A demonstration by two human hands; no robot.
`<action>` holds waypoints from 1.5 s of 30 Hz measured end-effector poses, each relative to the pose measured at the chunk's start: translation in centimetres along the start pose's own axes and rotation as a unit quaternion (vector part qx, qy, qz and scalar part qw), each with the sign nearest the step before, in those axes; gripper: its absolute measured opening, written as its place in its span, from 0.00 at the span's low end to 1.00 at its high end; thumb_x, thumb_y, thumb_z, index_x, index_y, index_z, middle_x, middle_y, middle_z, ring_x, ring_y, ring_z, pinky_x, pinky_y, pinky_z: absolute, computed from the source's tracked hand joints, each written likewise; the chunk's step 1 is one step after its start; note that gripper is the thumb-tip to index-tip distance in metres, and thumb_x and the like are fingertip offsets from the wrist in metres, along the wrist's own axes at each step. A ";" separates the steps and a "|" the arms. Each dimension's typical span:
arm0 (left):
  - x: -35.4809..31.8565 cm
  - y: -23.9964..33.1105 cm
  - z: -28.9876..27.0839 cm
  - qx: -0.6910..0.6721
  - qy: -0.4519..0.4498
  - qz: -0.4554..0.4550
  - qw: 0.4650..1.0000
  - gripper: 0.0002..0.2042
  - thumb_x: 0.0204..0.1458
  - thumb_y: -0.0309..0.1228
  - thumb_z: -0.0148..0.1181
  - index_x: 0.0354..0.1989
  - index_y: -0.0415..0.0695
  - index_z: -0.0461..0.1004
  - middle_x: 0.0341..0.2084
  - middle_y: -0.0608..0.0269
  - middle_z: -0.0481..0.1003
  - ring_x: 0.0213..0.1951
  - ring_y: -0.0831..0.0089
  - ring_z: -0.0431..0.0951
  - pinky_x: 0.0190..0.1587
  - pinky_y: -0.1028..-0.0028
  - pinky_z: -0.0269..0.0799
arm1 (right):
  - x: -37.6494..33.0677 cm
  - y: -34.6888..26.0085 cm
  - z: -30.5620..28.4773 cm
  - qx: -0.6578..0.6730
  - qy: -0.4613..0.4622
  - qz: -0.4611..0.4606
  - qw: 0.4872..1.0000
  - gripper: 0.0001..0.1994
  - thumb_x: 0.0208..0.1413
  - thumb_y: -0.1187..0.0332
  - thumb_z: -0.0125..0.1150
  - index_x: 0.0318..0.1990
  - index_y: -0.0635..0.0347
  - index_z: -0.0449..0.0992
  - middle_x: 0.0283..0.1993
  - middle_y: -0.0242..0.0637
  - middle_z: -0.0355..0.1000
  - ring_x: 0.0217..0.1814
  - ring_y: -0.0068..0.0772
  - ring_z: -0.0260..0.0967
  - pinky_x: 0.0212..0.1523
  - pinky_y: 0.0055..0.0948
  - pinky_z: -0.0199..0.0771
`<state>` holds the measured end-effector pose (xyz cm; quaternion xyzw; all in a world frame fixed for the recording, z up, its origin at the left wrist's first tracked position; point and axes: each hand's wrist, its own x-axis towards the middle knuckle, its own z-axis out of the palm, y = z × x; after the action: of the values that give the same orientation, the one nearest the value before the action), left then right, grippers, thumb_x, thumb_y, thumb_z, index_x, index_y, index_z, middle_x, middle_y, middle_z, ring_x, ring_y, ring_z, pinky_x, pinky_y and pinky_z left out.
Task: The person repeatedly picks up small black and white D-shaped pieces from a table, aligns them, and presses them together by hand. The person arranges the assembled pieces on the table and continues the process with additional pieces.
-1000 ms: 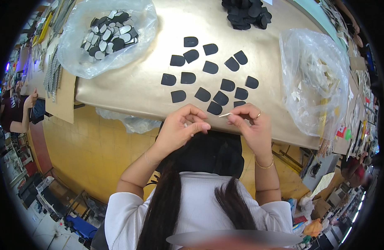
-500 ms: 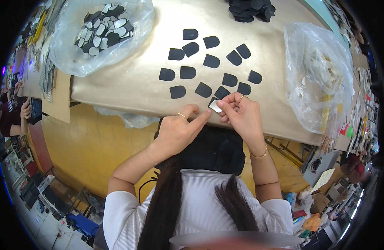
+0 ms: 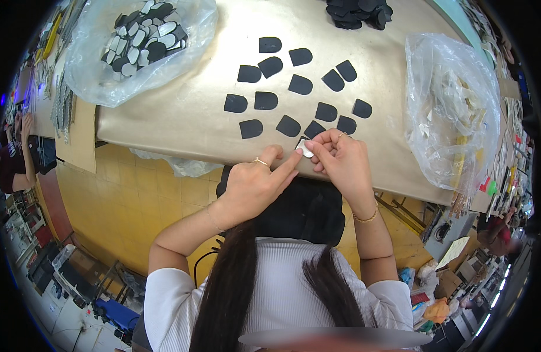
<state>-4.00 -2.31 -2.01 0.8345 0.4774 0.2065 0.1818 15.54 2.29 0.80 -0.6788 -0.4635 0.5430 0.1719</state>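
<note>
Near the table's front edge, my right hand [image 3: 341, 159] pinches a small white rounded piece [image 3: 305, 149] between thumb and fingers. Under it, the dark edge of a black rounded pad [image 3: 301, 141] shows; the rest is covered. My left hand [image 3: 255, 182] has its index finger stretched out, the tip touching the white piece's left side, and its thumb apart. Several black pads, each with one straight end and one rounded end, lie spread beyond my hands, such as one black pad [image 3: 288, 125] just past my left fingertip.
A clear plastic bag [image 3: 85, 79] of black and white pieces lies open at the far left. Another clear bag [image 3: 420, 111] with pale scraps lies at the right. A black pile of pads [image 3: 358, 12] sits at the back. The tan tabletop [image 3: 182, 117] ends just before me.
My left index fingertip has moved right onto the white piece, which now lies flatter over the black pad. My right hand keeps its pinch, nearly in place.
</note>
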 end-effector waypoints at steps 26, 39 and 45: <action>2.2 0.7 0.8 -0.055 0.043 -0.055 0.996 0.08 0.52 0.28 0.71 0.39 0.46 0.81 0.35 0.65 0.74 0.24 0.68 0.78 0.23 0.69 0.73 | -0.7 2.8 0.2 -0.245 0.145 -0.302 0.910 0.12 0.47 0.65 0.76 0.39 0.51 0.81 0.47 0.31 0.65 0.51 0.39 0.60 0.50 0.41 0.49; 2.9 1.1 0.5 -0.110 0.009 -0.137 0.984 0.17 0.51 0.27 0.71 0.50 0.47 0.77 0.41 0.63 0.74 0.36 0.60 0.80 0.31 0.65 0.78 | -0.6 2.1 0.4 -0.248 0.135 -0.281 0.917 0.10 0.50 0.66 0.74 0.38 0.53 0.81 0.49 0.32 0.65 0.53 0.39 0.59 0.51 0.43 0.49; 2.8 1.1 0.5 -0.119 0.006 -0.144 0.982 0.18 0.51 0.26 0.70 0.52 0.47 0.76 0.42 0.62 0.74 0.37 0.59 0.81 0.32 0.65 0.78 | -0.6 2.2 0.3 -0.242 0.133 -0.281 0.919 0.08 0.49 0.67 0.74 0.34 0.53 0.80 0.48 0.31 0.65 0.52 0.39 0.60 0.51 0.43 0.49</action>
<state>-1.61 -0.41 -1.43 0.7282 0.5659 0.2379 0.3048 16.24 0.59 -0.57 -0.6074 -0.7252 0.2486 0.2081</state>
